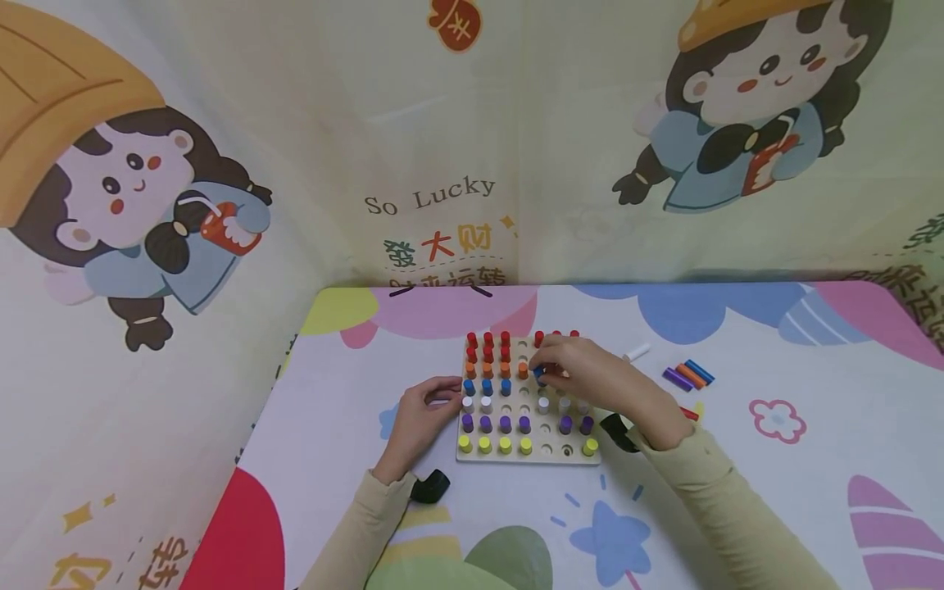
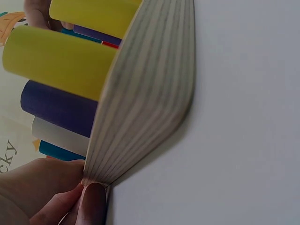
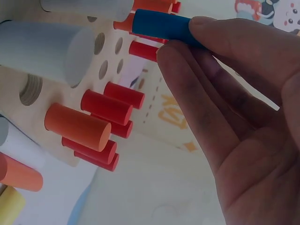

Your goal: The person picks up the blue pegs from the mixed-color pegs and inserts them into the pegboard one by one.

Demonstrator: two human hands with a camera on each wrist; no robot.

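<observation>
A wooden peg board (image 1: 537,456) lies on the table, with rows of red, orange, blue, white, purple and yellow pegs and several bare holes. My right hand (image 1: 547,370) hovers over the board's blue row and pinches a blue peg (image 1: 539,374). In the right wrist view the blue peg (image 3: 161,25) sits between thumb and fingertips (image 3: 206,28), above red pegs (image 3: 107,107) and an orange peg (image 3: 77,126). My left hand (image 1: 450,400) holds the board's left edge. Its fingertips (image 2: 91,199) press against the board's side (image 2: 145,93), beside yellow pegs (image 2: 56,61).
Loose pegs lie right of the board: a white one (image 1: 636,353), then purple (image 1: 677,379), orange (image 1: 689,375), blue (image 1: 699,371) and a red one (image 1: 689,414). Printed fabric walls close in the table (image 1: 774,492) at the back and left.
</observation>
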